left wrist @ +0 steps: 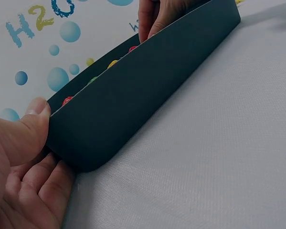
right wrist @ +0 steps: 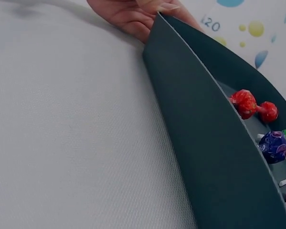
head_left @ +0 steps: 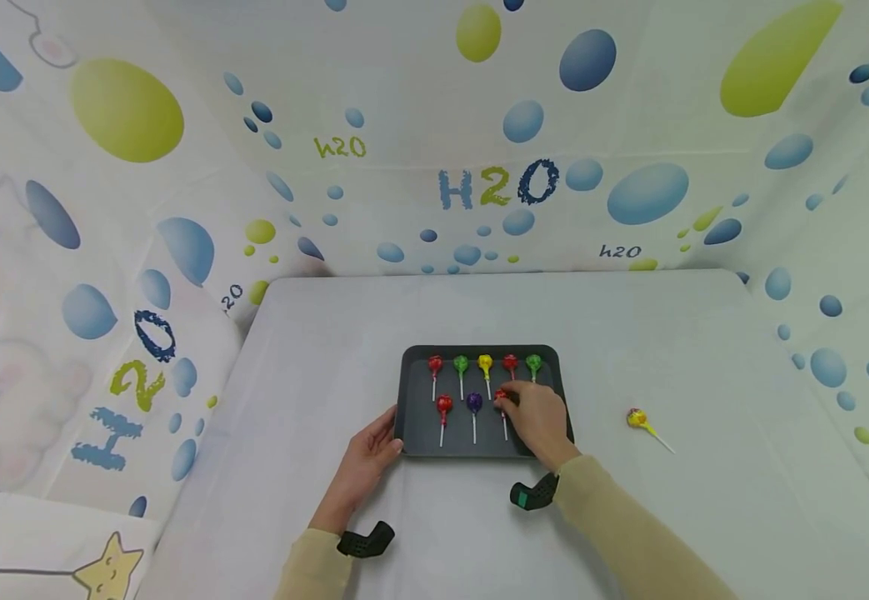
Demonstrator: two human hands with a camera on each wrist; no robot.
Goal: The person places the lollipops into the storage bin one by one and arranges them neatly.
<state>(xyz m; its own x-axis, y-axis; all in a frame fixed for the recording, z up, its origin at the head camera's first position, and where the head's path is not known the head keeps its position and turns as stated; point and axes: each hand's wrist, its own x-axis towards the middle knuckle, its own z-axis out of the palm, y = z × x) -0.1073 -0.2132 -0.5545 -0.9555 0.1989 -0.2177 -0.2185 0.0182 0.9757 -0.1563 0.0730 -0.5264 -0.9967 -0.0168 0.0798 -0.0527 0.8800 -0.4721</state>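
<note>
A dark grey tray [head_left: 413, 425] lies on the white-covered table with lollipops in two rows. My left hand [head_left: 365, 465] holds its near left corner; in the left wrist view the thumb [left wrist: 37, 112] presses the rim and the fingers curl against the outer wall. Over the front row, my right hand [head_left: 539, 417] pinches a red lollipop [head_left: 501, 397], its white stick pointing toward me. To the left of it lie a purple lollipop [head_left: 475, 402] and another red lollipop [head_left: 444, 404]. The back row has red, green and yellow lollipops, one partly behind the right hand.
A yellow and red lollipop [head_left: 637, 418] lies on the table [head_left: 704, 358] to the right of the tray. Curtains [head_left: 404, 92] printed with blue and green drops surround the table at the back and sides. The tray has raised walls.
</note>
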